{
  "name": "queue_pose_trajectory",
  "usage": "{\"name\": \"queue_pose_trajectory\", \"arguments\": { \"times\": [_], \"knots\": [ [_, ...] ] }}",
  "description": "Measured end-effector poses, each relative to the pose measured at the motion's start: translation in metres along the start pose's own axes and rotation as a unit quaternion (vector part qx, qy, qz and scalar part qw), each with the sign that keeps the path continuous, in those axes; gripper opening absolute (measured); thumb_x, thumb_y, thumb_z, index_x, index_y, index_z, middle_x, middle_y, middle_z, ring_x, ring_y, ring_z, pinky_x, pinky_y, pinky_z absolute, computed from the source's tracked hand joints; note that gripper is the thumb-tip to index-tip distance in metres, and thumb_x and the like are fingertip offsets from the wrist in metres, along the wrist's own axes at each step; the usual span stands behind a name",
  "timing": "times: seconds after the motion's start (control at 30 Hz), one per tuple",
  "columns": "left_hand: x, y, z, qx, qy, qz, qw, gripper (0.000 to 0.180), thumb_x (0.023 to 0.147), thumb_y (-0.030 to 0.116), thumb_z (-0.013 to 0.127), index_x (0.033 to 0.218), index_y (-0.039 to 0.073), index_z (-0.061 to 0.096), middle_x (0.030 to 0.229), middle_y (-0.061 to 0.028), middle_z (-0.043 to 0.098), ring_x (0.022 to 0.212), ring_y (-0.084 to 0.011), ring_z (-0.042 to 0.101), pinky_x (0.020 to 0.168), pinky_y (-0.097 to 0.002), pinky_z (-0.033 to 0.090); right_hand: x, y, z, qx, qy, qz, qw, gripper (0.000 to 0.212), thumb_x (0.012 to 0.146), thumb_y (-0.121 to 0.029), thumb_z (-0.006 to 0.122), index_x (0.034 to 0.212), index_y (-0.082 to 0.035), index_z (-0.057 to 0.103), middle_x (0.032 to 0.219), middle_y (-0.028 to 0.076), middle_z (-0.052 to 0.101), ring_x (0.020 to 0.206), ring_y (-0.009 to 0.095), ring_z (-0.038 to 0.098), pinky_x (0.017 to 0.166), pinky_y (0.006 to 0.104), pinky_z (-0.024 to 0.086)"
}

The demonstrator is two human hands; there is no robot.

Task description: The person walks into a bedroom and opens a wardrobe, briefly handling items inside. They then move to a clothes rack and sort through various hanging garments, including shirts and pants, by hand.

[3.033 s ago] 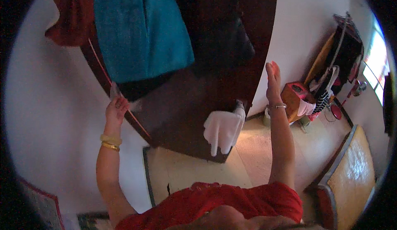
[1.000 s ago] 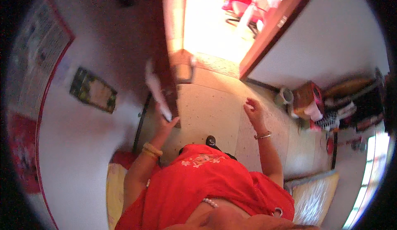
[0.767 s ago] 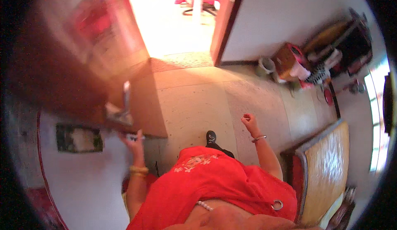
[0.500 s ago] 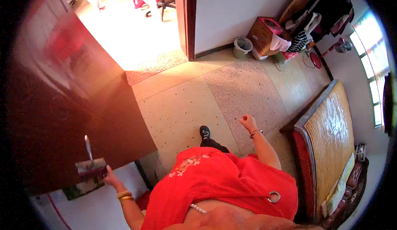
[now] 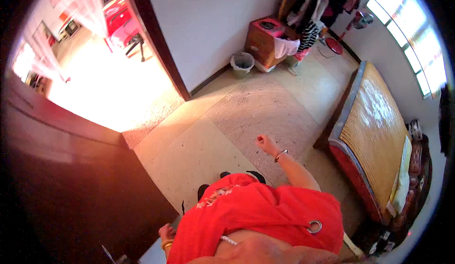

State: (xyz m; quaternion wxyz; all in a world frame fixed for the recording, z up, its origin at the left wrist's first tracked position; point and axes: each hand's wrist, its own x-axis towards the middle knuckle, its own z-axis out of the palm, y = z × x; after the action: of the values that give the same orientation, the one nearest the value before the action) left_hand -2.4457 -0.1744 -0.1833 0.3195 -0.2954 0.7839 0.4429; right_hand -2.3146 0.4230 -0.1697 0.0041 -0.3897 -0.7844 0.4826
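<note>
A brown door (image 5: 95,188) fills the lower left, with a metal handle (image 5: 108,253) partly cut off by the dark rim. Beside the door's near edge is my left hand (image 5: 166,231), above a gold bracelet. It sits apart from the handle; its fingers are small and blurred, and I cannot tell whether they grip the edge. My right hand (image 5: 268,144) is raised over the floor in front of me, fingers curled in a loose fist, with nothing seen in it. A silver bangle (image 5: 280,155) rings that wrist. My red top (image 5: 265,207) hides part of my legs.
A bright doorway (image 5: 118,88) with a dark frame (image 5: 159,41) lies ahead left. Along the wall stand a bin (image 5: 242,64), a cardboard box (image 5: 262,43) and hanging clothes. A bed with a woven mat (image 5: 374,112) occupies the right, below a window (image 5: 407,31).
My view has turned, shifting the room's contents. My left hand has left the lock beside the handle and is now lower and closer to my body. My right hand stays curled.
</note>
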Motion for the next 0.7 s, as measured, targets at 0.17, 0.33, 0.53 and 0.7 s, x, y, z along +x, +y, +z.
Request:
{"name": "queue_pose_trajectory", "arguments": {
  "times": [0.17, 0.33, 0.53, 0.7],
  "knots": [
    [0.077, 0.105, 0.086, 0.174, -0.158, 0.113, 0.966, 0.025, 0.073, 0.014, 0.055, 0.091, -0.001, 0.050, 0.063, -0.0037, 0.052, 0.049, -0.0139, 0.049, 0.041, -0.0263, 0.037, 0.000, 0.028, -0.010, -0.075, 0.053, 0.000, 0.996, 0.027, 0.069, -0.020, 0.058, 0.087, 0.000, 0.054, 0.077, 0.011, 0.057, 0.067, 0.016, 0.055, 0.059, 0.0277, 0.045],
    [0.132, 0.232, 0.120, 0.097, -0.143, 0.117, 0.978, 0.026, 0.072, 0.012, 0.054, 0.094, -0.001, 0.049, 0.064, -0.0054, 0.052, 0.050, -0.0143, 0.051, 0.039, -0.0239, 0.037, -0.021, 0.053, -0.025, -0.103, 0.157, 0.159, 0.969, 0.023, 0.069, -0.020, 0.054, 0.082, 0.000, 0.056, 0.075, 0.012, 0.057, 0.066, 0.020, 0.055, 0.060, 0.0292, 0.045],
    [0.208, 0.344, 0.189, 0.214, -0.173, 0.157, 0.949, 0.032, 0.072, 0.015, 0.051, 0.100, -0.001, 0.047, 0.068, -0.0055, 0.054, 0.050, -0.0134, 0.052, 0.038, -0.0230, 0.036, -0.058, 0.089, -0.016, -0.130, 0.213, 0.278, 0.928, 0.021, 0.068, -0.019, 0.052, 0.078, -0.002, 0.057, 0.069, 0.013, 0.057, 0.067, 0.027, 0.056, 0.060, 0.0334, 0.045],
    [0.166, 0.435, 0.282, 0.308, -0.220, 0.231, 0.896, 0.035, 0.069, 0.013, 0.053, 0.099, -0.005, 0.047, 0.069, -0.0107, 0.055, 0.054, -0.0148, 0.055, 0.041, -0.0231, 0.040, -0.067, 0.103, 0.028, -0.059, 0.245, 0.253, 0.934, 0.019, 0.067, -0.018, 0.052, 0.077, -0.002, 0.056, 0.067, 0.013, 0.056, 0.068, 0.026, 0.057, 0.060, 0.0332, 0.045]
  ]
}}
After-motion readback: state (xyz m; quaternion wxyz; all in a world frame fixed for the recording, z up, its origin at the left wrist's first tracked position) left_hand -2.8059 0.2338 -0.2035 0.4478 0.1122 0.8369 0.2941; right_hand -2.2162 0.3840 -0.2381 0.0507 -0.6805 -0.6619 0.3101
